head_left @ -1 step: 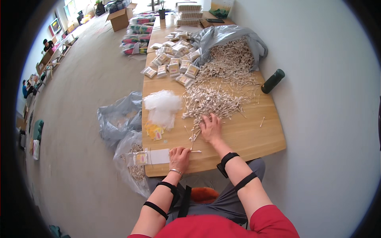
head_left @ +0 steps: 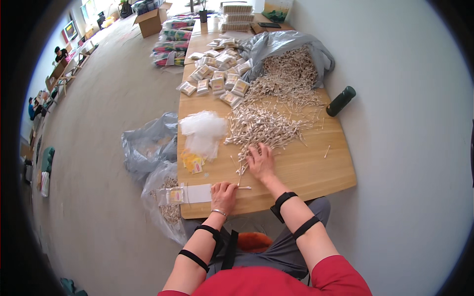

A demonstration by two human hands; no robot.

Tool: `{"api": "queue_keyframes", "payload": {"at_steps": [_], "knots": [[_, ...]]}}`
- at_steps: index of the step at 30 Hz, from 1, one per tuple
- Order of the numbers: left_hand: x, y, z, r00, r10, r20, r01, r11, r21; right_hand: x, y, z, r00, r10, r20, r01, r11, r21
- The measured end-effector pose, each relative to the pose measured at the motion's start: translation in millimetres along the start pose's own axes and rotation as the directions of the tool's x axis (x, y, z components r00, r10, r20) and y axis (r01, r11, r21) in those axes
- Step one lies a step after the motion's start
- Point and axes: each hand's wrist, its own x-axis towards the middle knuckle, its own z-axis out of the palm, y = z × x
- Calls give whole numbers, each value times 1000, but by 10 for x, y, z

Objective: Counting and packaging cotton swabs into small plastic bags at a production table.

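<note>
The left arm comes up from the bottom edge, and the bare left hand (head_left: 223, 196) rests low on the table near its front edge, with its back up and its fingers curled in. A thin white cotton swab (head_left: 245, 187) pokes out by the fingertips, but I cannot tell if they pinch it. The right arm leans in toward the middle. The bare right hand (head_left: 261, 164) is farther forward, its fingers bent and a bit apart, with the tips touching the near edge of a big messy pile of white cotton swabs (head_left: 266, 126). I cannot tell if they grip any. Both arms wear black straps, and a silver bangle (head_left: 218, 212) circles the left wrist. The table (head_left: 311, 167) is light brown wood. Just left of the left hand lies a flat white strip (head_left: 199, 193). Beyond it are small yellow paper cards (head_left: 192, 162) and a heap of clear flat plastic bags (head_left: 202, 129). A dark green round bottle (head_left: 340, 101) stands near the pale wall (head_left: 410, 148). On the grey floor (head_left: 108, 123), far back, sits an open brown cardboard box (head_left: 149, 22).
</note>
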Motion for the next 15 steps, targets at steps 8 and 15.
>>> {"api": "queue_keyframes", "payload": {"at_steps": [8,15], "knots": [[55,15,-32,1000,-14,22,14,1000,-9,-112,469,-245,993,-117,27,120,973,-198],[7,-5,-7,1000,-13,14,13,1000,6,-172,249,-376,998,-62,-18,58,980,-191]]}}
